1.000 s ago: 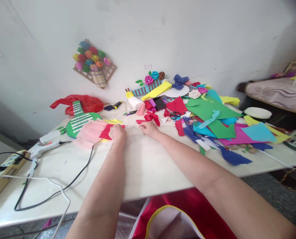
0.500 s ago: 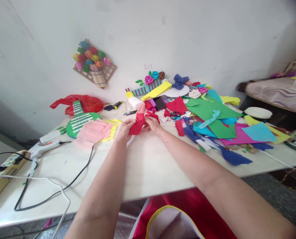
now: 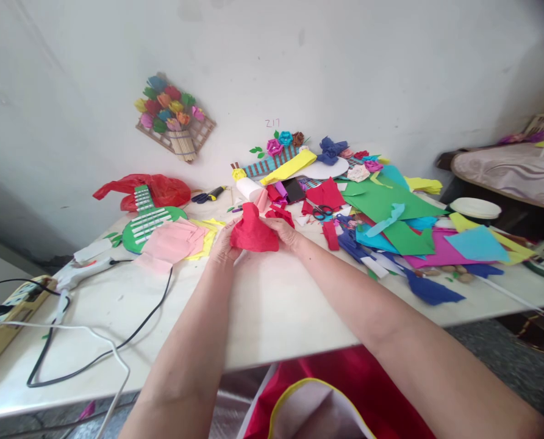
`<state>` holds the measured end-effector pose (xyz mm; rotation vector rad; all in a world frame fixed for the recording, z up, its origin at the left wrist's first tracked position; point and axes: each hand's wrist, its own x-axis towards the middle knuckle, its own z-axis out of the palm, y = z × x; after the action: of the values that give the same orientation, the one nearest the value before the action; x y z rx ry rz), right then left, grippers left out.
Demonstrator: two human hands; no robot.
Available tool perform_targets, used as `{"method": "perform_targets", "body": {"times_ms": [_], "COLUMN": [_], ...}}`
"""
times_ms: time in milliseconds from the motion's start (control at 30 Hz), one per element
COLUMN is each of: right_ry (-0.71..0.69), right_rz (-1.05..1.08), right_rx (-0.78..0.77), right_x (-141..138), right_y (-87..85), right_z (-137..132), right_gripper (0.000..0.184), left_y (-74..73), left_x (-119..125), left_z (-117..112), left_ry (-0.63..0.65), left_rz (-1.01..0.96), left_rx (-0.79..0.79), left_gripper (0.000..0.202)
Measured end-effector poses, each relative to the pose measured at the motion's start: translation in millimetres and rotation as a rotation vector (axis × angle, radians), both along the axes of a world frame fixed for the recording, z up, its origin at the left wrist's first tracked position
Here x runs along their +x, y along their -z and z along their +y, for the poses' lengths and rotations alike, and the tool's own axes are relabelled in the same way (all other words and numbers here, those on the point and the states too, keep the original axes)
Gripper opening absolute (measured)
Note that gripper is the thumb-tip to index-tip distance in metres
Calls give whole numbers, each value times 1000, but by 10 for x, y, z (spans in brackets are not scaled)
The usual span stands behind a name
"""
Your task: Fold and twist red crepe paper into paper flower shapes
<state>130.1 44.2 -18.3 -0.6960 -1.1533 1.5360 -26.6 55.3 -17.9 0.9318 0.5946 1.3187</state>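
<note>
A piece of red crepe paper point(image 3: 254, 231) is spread between my two hands, just above the white table. My left hand point(image 3: 225, 242) grips its left side and my right hand point(image 3: 285, 233) its right side; some fingertips are hidden behind the sheet. Right behind it lie more red crepe scraps point(image 3: 280, 213), a strip of pink crepe paper point(image 3: 261, 200) and a white roll point(image 3: 248, 189). To my left, a stack of pale pink sheets point(image 3: 174, 241) rests over yellow ones point(image 3: 212, 235).
Scissors point(image 3: 321, 211), a phone point(image 3: 293, 190) and a pile of coloured paper point(image 3: 391, 207) cover the right side. At left are a green guitar-shaped craft point(image 3: 135, 231), a glue gun point(image 3: 82, 274), black cable point(image 3: 153, 317) and a power strip point(image 3: 18, 311). The white table point(image 3: 272, 317) ends near my body.
The red crepe paper, narrow and folded before, is now opened out wide between my hands. My hands have moved slightly apart.
</note>
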Motion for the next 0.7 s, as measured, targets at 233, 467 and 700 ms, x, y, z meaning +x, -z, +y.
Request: {"method": "perform_targets", "body": {"times_ms": [233, 467, 700], "right_ry": [138, 292, 300], "right_rz": [19, 13, 2], "right_rx": [-38, -23, -71], "right_x": [42, 74, 80], "right_y": [18, 40, 40], "right_z": [92, 146, 145], "right_gripper": [19, 21, 27], "left_y": [-78, -137, -12], "left_x": [17, -25, -14], "left_z": [-89, -153, -74], "left_ry": [17, -8, -88], "left_rz": [-107, -70, 175], "left_rx": [-117, -277, -197], "left_gripper": [11, 38, 20]}}
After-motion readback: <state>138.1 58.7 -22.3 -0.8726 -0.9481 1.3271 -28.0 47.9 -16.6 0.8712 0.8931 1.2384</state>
